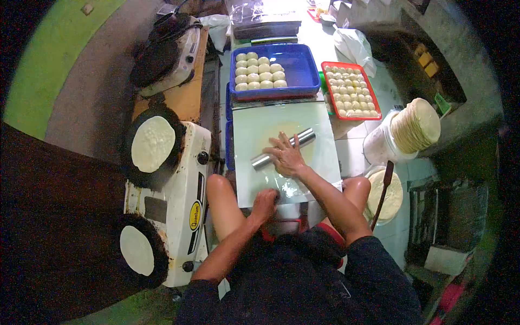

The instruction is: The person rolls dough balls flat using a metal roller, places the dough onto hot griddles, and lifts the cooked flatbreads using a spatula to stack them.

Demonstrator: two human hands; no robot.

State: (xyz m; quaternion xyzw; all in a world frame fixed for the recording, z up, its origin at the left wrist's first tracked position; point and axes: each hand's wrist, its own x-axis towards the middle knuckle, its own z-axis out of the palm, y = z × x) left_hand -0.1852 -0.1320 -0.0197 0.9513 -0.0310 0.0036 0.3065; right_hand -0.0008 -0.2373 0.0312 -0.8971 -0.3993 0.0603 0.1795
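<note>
My right hand [287,157] lies with spread fingers across a shiny metal rolling pin [306,137], which sits slantwise on a pale work board [249,119]. Around the pin, a thin yellowish sheet of dough [281,128] shows faintly on the glossy surface. At the board's near edge my left hand [265,205] is closed, its fingers curled; what they hold, if anything, is hidden. Beyond the board stands a blue tray [298,59] with rows of round dough balls [253,70] in its left part.
To the right is a red tray [374,100] of dough balls. A tall stack of flatbreads [416,127] rises from a white tub, near another round container [385,195] with a dark stick. On my left, a white stove [184,216] carries two pans with flatbreads [153,143].
</note>
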